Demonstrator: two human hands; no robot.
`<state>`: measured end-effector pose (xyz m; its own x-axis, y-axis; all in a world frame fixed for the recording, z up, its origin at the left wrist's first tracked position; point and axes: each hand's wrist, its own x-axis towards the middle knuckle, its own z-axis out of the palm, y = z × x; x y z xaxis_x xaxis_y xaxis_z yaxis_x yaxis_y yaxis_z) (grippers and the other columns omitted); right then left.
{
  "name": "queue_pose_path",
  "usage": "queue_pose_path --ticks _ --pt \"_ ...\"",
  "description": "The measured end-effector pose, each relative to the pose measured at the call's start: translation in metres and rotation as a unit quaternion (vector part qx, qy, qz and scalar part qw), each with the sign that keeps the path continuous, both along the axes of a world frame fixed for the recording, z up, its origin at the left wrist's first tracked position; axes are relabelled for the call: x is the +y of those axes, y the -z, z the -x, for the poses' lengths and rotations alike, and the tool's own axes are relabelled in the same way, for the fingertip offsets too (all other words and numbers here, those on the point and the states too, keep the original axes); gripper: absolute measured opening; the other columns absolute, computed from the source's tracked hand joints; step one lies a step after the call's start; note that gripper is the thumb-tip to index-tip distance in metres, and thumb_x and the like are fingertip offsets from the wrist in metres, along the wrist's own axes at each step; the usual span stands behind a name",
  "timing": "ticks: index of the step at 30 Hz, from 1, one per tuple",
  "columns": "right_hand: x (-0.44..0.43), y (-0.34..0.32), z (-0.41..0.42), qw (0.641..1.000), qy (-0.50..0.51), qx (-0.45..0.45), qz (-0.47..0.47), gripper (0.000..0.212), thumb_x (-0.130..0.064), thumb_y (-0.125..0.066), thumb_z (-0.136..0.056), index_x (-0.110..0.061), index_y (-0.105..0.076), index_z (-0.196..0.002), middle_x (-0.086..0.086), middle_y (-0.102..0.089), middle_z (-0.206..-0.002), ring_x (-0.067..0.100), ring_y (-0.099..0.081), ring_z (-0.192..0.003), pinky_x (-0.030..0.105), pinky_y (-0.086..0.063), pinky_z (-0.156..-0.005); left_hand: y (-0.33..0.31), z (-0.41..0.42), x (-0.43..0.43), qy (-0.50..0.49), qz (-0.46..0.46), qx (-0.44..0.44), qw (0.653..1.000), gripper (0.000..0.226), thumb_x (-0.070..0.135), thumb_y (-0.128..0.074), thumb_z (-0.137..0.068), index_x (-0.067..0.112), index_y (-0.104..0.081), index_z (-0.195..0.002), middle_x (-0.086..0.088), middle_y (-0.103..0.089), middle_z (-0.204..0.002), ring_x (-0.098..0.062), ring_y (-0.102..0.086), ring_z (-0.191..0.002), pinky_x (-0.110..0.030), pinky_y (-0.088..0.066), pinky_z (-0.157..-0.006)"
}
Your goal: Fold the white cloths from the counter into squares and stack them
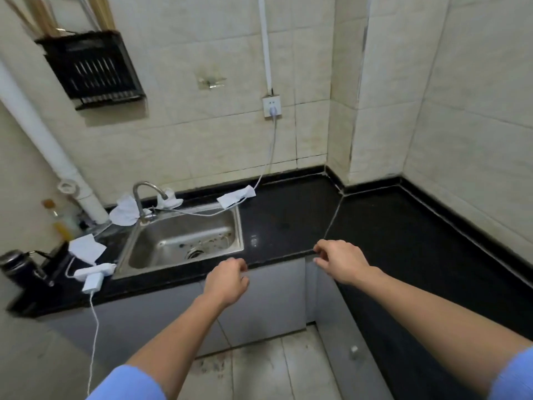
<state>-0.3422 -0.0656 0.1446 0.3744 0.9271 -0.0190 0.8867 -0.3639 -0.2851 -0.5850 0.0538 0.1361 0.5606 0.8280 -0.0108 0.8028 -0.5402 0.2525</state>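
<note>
Several white cloths lie crumpled on the black counter (288, 215) around the sink. One cloth (235, 197) lies behind the sink's right corner, another (169, 200) by the tap, another (125, 210) left of the tap, and another (85, 248) at the sink's left. My left hand (227, 280) hovers at the counter's front edge with fingers loosely curled, holding nothing. My right hand (339, 259) hovers over the counter's inner corner edge, fingers also loosely curled and empty. Both hands are far from the cloths.
A steel sink (181, 241) with a tap (145, 197) is set in the counter. A white cable (271, 151) runs from the wall socket (271, 106) across the counter to a power strip (93, 271). A black flask (17, 267) and bottles stand at the left. A black rack (92, 67) hangs on the wall.
</note>
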Motion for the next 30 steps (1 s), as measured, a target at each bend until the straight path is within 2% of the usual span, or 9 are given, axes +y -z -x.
queue_pose_path --ticks 6,11,15,18,21,30 --pt "0.117 -0.009 -0.025 0.999 -0.042 -0.003 0.005 0.033 -0.045 -0.054 -0.091 -0.029 -0.056 -0.120 -0.008 -0.067 -0.108 0.017 -0.062 -0.098 0.033 -0.049 -0.079 0.001 -0.006 0.085 -0.047 0.015 -0.016 0.999 0.023 0.032 -0.056 -0.086 0.022 -0.063 -0.106 -0.002 -0.066 -0.105 -0.023 -0.061 -0.097 -0.033 -0.050 -0.077" --pt "0.216 0.004 -0.031 0.998 -0.058 -0.015 0.011 0.033 -0.045 -0.054 -0.092 -0.029 -0.055 -0.121 -0.008 -0.066 -0.106 0.018 -0.062 -0.099 0.033 -0.049 -0.079 0.017 -0.011 0.178 -0.059 0.031 -0.027 0.997 0.029 0.029 -0.057 -0.086 0.021 -0.063 -0.113 -0.004 -0.067 -0.110 -0.024 -0.060 -0.103 -0.035 -0.050 -0.085" --pt "0.297 0.017 -0.033 0.999 -0.039 -0.013 0.018 0.034 -0.045 -0.054 -0.092 -0.028 -0.055 -0.122 -0.007 -0.066 -0.107 0.018 -0.062 -0.099 0.035 -0.051 -0.081 0.024 -0.021 0.269 -0.042 0.027 -0.028 0.998 0.024 0.028 -0.056 -0.085 0.021 -0.063 -0.107 -0.003 -0.065 -0.110 -0.025 -0.060 -0.104 -0.034 -0.050 -0.082" --pt "0.354 0.020 -0.034 0.999 -0.026 -0.012 0.027 0.034 -0.045 -0.055 -0.091 -0.028 -0.054 -0.121 -0.006 -0.066 -0.110 0.018 -0.062 -0.100 0.037 -0.052 -0.081 0.019 -0.026 0.333 -0.022 0.025 -0.014 0.999 0.028 0.029 -0.055 -0.087 0.020 -0.061 -0.113 -0.001 -0.061 -0.114 -0.023 -0.057 -0.107 -0.032 -0.047 -0.082" --pt "0.406 0.021 -0.036 0.999 -0.026 -0.006 0.032 0.032 -0.044 -0.055 -0.091 -0.028 -0.055 -0.119 -0.006 -0.066 -0.108 0.019 -0.062 -0.100 0.037 -0.052 -0.081 0.018 -0.028 0.389 -0.011 0.033 -0.017 0.999 0.026 0.030 -0.053 -0.087 0.017 -0.060 -0.109 -0.003 -0.061 -0.111 -0.024 -0.057 -0.101 -0.032 -0.046 -0.078" --pt "0.567 0.075 -0.050 0.993 -0.075 0.010 0.088 0.033 -0.043 -0.056 -0.090 -0.026 -0.056 -0.118 0.000 -0.066 -0.106 0.022 -0.062 -0.095 0.039 -0.053 -0.081 0.060 -0.028 0.482 -0.048 0.093 -0.013 0.994 0.031 0.031 -0.054 -0.089 0.020 -0.059 -0.117 -0.002 -0.059 -0.117 -0.022 -0.056 -0.106 -0.034 -0.048 -0.086"
